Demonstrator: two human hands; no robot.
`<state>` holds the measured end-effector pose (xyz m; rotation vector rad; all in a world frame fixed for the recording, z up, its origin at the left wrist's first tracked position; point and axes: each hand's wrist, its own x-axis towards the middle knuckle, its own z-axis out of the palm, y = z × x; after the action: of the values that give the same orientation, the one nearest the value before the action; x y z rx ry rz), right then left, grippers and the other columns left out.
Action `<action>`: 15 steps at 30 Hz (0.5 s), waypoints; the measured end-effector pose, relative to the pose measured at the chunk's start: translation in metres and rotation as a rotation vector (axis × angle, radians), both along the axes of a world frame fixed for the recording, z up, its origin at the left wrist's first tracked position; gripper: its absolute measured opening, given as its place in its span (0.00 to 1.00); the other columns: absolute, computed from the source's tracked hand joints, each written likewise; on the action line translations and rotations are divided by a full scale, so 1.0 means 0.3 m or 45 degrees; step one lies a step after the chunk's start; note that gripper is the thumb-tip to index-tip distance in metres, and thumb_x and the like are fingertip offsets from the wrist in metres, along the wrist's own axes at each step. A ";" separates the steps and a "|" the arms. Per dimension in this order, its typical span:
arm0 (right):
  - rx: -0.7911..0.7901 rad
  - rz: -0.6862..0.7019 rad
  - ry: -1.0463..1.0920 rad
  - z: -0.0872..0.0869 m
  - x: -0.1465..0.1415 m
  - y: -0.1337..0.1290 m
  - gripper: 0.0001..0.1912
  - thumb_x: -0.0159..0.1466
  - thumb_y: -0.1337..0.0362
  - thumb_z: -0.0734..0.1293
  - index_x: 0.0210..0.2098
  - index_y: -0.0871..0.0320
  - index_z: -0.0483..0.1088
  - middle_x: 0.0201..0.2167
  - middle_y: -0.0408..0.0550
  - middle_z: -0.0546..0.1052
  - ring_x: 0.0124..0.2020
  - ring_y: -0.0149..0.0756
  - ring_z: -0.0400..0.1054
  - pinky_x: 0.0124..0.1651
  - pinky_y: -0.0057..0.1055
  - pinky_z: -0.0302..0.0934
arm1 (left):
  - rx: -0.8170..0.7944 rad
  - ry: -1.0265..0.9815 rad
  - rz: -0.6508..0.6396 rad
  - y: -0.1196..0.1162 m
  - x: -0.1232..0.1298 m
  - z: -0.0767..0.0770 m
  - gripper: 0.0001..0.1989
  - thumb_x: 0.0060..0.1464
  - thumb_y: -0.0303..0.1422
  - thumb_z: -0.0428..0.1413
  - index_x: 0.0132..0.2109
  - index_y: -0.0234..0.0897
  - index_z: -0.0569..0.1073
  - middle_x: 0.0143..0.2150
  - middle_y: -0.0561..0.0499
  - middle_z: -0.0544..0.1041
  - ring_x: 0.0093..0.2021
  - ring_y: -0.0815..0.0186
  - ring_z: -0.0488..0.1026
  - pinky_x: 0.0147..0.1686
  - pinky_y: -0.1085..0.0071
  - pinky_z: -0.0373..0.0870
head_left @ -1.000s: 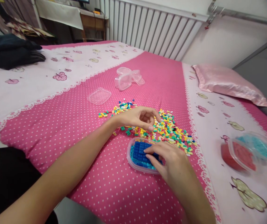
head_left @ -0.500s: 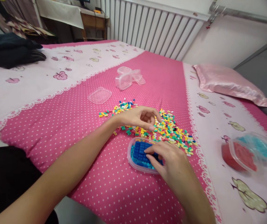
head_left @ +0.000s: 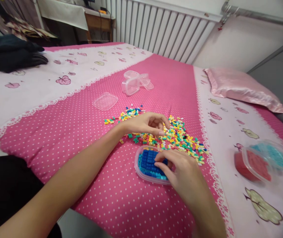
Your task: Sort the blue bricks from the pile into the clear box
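Observation:
A clear plastic tub (head_left: 136, 165) stands on the pink bedspread, with dark blue toy bricks (head_left: 148, 161) lined up in rows over lighter blue ones. Over the tub's right side is my right hand (head_left: 181, 168), its thumb and index fingertips pinched together at the dark blue bricks; whatever they hold is too small to make out. My left hand (head_left: 151, 125) hovers above a loose pile of mixed toy bricks (head_left: 181, 135), yellow, green, white and red. Its fingers are curled, the thumb stands apart from them, and nothing shows between them. It hides part of the pile.
Beyond the pile lie a clear lid (head_left: 105, 101) and several clear tubs and lids (head_left: 132, 86). At right are a tub of red pieces (head_left: 252, 165) and one of light blue pieces (head_left: 277, 155). A pink pillow (head_left: 245, 87) and dark clothing (head_left: 12, 53) lie farther off.
My right hand's thumb and index finger have come closer together and shifted slightly right over the blue bricks. The left hand has stayed nearly still.

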<state>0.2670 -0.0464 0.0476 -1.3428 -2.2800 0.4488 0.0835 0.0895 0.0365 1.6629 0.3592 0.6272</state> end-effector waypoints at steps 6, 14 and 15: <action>0.000 -0.147 0.326 -0.009 0.068 0.062 0.05 0.64 0.62 0.69 0.31 0.53 0.74 0.29 0.43 0.79 0.26 0.34 0.67 0.33 0.32 0.61 | 0.465 0.281 0.374 0.037 -0.019 -0.024 0.13 0.62 0.39 0.55 0.42 0.33 0.75 0.30 0.51 0.74 0.30 0.70 0.69 0.31 0.73 0.63; 0.291 -0.630 0.613 -0.141 0.164 0.204 0.12 0.64 0.60 0.64 0.41 0.58 0.76 0.39 0.50 0.76 0.37 0.38 0.70 0.43 0.37 0.66 | 1.158 0.778 0.495 0.062 -0.020 -0.052 0.09 0.62 0.30 0.52 0.40 0.34 0.77 0.39 0.45 0.79 0.41 0.61 0.73 0.45 0.67 0.65; 0.322 -0.642 0.600 -0.136 0.169 0.220 0.12 0.64 0.60 0.63 0.41 0.59 0.76 0.41 0.52 0.76 0.41 0.40 0.71 0.48 0.39 0.66 | 1.173 0.781 0.478 0.059 -0.019 -0.051 0.10 0.62 0.30 0.52 0.42 0.34 0.77 0.41 0.45 0.79 0.43 0.61 0.73 0.47 0.66 0.65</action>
<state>0.3176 0.0195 0.0067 -1.4322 -1.4974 0.2563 0.0777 0.1074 0.0212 2.7136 0.9368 0.5750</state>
